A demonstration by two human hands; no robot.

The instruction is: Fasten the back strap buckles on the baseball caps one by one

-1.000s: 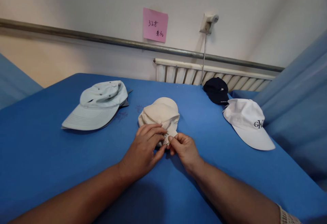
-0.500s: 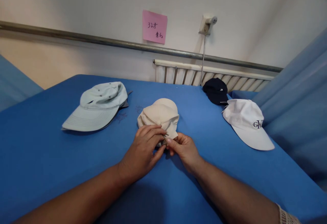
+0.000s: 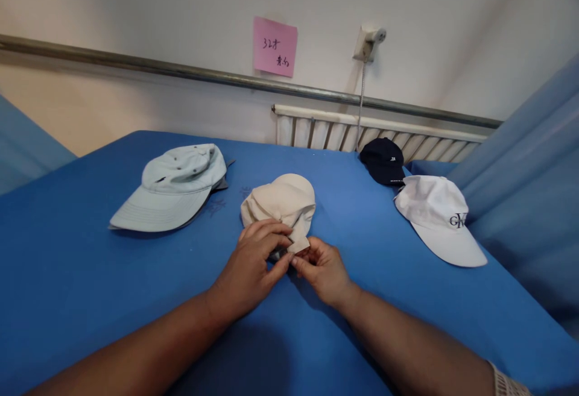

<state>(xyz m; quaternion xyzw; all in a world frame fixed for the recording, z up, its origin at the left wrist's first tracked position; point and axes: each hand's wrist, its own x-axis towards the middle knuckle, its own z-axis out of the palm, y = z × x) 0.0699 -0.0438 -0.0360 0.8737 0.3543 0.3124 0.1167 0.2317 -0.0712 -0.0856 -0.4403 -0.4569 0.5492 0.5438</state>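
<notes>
A beige baseball cap (image 3: 280, 200) lies in front of me with its brim pointing away and its back strap toward me. My left hand (image 3: 257, 257) is closed on the near left part of the cap's back, fingers over the fabric and thumb at the strap. My right hand (image 3: 325, 269) pinches the strap end at the near right, thumb and fingertips together. The two thumbs almost meet at the strap. A light patch of strap shows between the hands; the fastening itself is mostly hidden by my fingers.
On the blue-covered table (image 3: 136, 299), light green caps (image 3: 181, 173) sit stacked at left. A navy cap (image 3: 383, 161) and a white cap (image 3: 434, 218) lie at right. Behind are a radiator (image 3: 325, 134), metal rail (image 3: 203, 76) and pink note (image 3: 275, 46); a blue curtain (image 3: 534, 161) hangs at right.
The cap's near end and both hands have shifted slightly left. The metallic-looking piece seen between the fingers earlier is now covered, and the strap's light end has turned downward.
</notes>
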